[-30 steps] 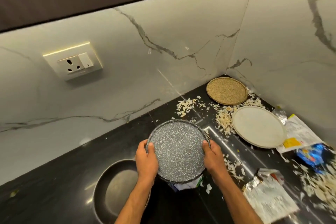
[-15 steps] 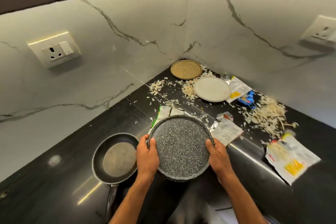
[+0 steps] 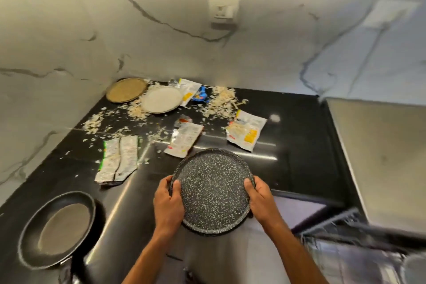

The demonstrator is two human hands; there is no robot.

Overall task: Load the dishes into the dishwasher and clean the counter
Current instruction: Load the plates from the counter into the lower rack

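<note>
A round dark speckled plate (image 3: 213, 191) is held up over the front edge of the black counter (image 3: 297, 136). My left hand (image 3: 168, 203) grips its left rim and my right hand (image 3: 261, 200) grips its right rim. A black frying pan (image 3: 57, 229) sits on the counter at the near left. A white plate (image 3: 161, 99) and a tan plate (image 3: 126, 92) lie in the far corner. A dishwasher rack (image 3: 345, 235) shows blurred at the lower right.
Food scraps (image 3: 221, 101) and several torn wrappers (image 3: 184, 139) litter the counter's middle and back. Marble walls enclose the corner, with a socket (image 3: 223, 10) on the back wall. A grey appliance surface (image 3: 380, 159) stands at the right.
The view has swung to the right, and the plate in both hands has moved right with it, away from the frying pan and toward the rack at the lower right.
</note>
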